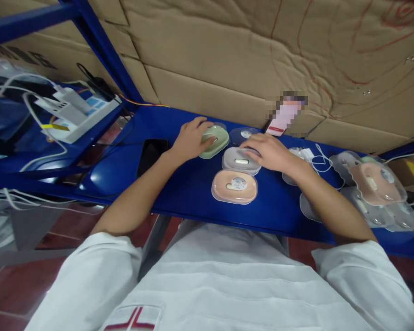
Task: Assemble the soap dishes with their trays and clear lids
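Note:
My left hand (189,141) is at a rounded green plastic case (218,142), its thumb on top and its fingers curled about the left and far edge. My right hand (272,151) bends over the far right edge of a grey plastic case (236,158), thumb and fingers closed on that edge; the fingertips are partly hidden. Just behind it lies a clear lid (237,136) with a round white label. Nearest to me is a peach case (224,186) under a clear cover, with a round label on top.
On the blue table (189,197), a black phone (152,154) lies left; another phone (282,120) leans against the cardboard (207,87). Stacked cases (379,184) and a white cable (320,161) are right. A power strip (89,117) with chargers sits on the left shelf.

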Demonstrator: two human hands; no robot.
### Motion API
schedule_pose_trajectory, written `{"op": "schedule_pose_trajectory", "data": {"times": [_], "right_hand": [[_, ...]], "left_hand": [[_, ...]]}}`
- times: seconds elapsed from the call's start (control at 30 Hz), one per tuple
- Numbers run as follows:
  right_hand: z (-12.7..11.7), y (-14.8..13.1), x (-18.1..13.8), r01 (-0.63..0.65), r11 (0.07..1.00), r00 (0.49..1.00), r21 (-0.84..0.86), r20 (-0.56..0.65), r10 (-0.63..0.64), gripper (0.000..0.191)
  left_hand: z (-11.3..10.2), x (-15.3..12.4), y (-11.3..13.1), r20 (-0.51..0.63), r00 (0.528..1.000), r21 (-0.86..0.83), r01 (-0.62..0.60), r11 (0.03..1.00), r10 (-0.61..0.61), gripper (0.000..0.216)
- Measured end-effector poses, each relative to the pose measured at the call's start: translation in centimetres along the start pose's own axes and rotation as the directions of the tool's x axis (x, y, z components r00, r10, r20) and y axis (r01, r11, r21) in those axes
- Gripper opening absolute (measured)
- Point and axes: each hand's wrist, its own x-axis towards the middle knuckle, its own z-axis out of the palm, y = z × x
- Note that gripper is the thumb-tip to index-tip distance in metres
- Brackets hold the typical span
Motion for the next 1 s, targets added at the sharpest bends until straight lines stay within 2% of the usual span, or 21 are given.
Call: {"op": "schedule_pose_trajectory", "data": {"times": [0.13,0.3,0.47,0.6,0.7,0.8,1.0], "right_hand": [[-0.1,-0.7,-0.9,0.02,0.996,0.981,0.089,0.192,-0.037,0.034],[0.8,-0.1,-1.6,0.032,0.985,0.965,0.172,0.251,-0.075,0.042],[1.2,0.2,-1.9,0.007,0.982,0.97,0.187,0.237,-0.052,0.051],[1.8,0.3,-1.7,0.012,0.994,0.965,0.11,0.259,-0.04,0.068],[2.2,0.1,-1.4,-0.013,0.999,0.974,0.036,0.227,0.005,0.06],[2.0,-0.2,-1.3,-0.003,0.999,0.983,0.039,0.185,-0.004,0.046],[0.4,-0.2,-1.6,0.027,0.995,0.988,0.097,0.148,-0.041,0.044]], "left_hand": [[-0.6,-1.6,2.4,0.048,0.996,0.151,-0.087,0.985,0.081,0.05],[0.0,-2.3,3.5,0.081,0.984,0.203,-0.175,0.963,0.162,0.048],[0.7,-2.3,2.1,0.146,0.98,0.18,-0.164,0.97,0.138,0.05],[0.7,-2.2,1.7,0.165,0.978,0.185,-0.159,0.97,0.129,0.051],[0.6,-2.2,2.0,0.199,0.971,0.162,-0.166,0.973,0.132,0.051],[0.5,-1.9,2.3,0.186,0.976,0.126,-0.138,0.982,0.114,0.051],[0.0,-1.2,1.6,0.128,0.992,0.054,-0.016,0.998,0.009,0.054]]}}
